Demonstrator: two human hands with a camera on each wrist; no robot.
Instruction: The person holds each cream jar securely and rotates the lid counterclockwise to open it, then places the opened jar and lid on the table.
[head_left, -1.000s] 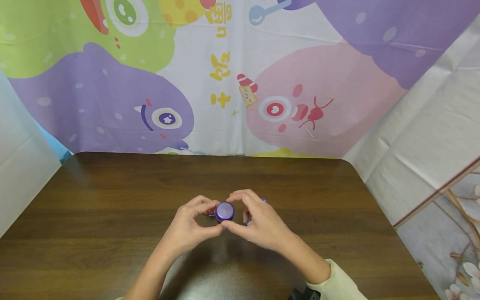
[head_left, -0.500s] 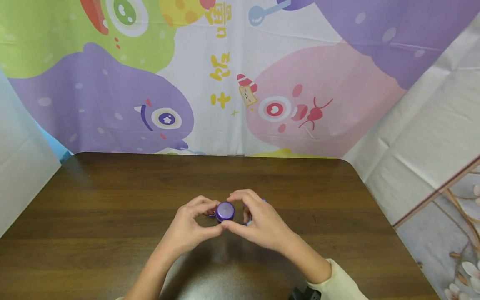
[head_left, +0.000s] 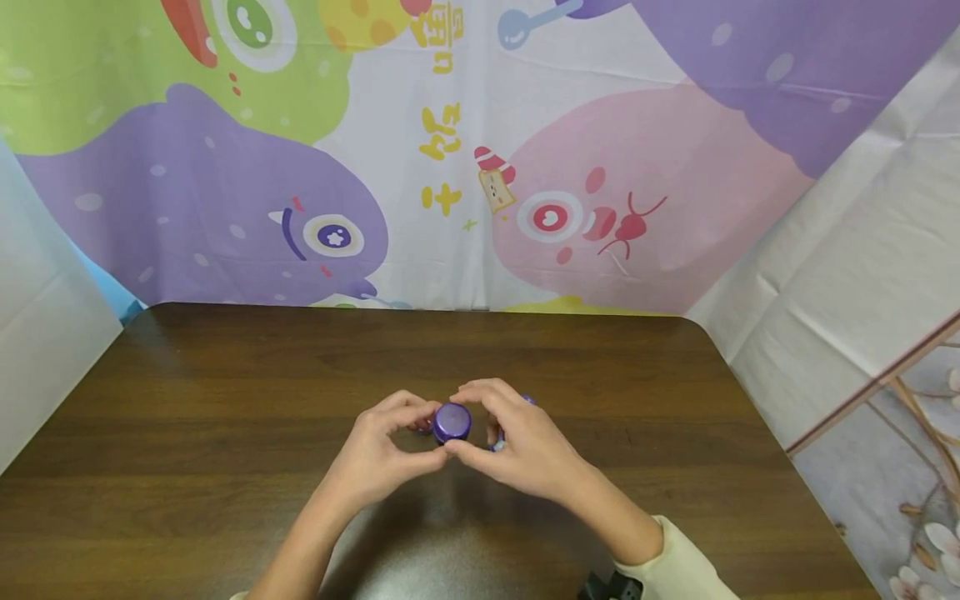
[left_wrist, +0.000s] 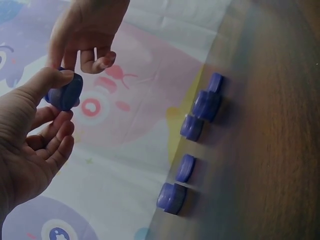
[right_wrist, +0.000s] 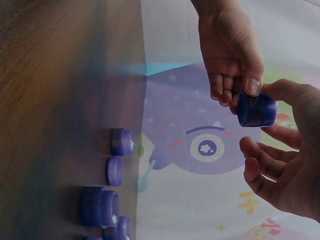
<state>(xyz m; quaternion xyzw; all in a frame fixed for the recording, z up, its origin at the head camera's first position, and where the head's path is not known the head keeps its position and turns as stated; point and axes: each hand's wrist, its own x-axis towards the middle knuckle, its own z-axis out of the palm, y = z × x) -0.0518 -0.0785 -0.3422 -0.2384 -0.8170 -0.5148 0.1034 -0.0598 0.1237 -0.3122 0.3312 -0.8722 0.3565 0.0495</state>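
Note:
Both hands pinch one small round purple jar (head_left: 452, 422) and hold it above the table. My left hand (head_left: 386, 450) grips it from the left, thumb and fingertips at its side. From the right, my right hand (head_left: 525, 437) holds it between thumb and index finger. In the left wrist view the jar (left_wrist: 69, 92) shows a flat round face under the left thumb. The right wrist view has the same jar (right_wrist: 257, 110) side-on, with a shiny side wall. Whether a lid is on it, I cannot tell.
Several purple pieces stand in a row on the brown wooden table (head_left: 262, 375), mostly hidden by the hands in the head view. Among them are a jar (left_wrist: 171, 198), a flat lid (left_wrist: 185, 168) and a larger open jar (right_wrist: 100, 206). A cartoon-printed cloth (head_left: 450, 267) hangs behind.
The jar has shifted very slightly to the right between the fingers. Both hands stay almost in the same place, still holding it.

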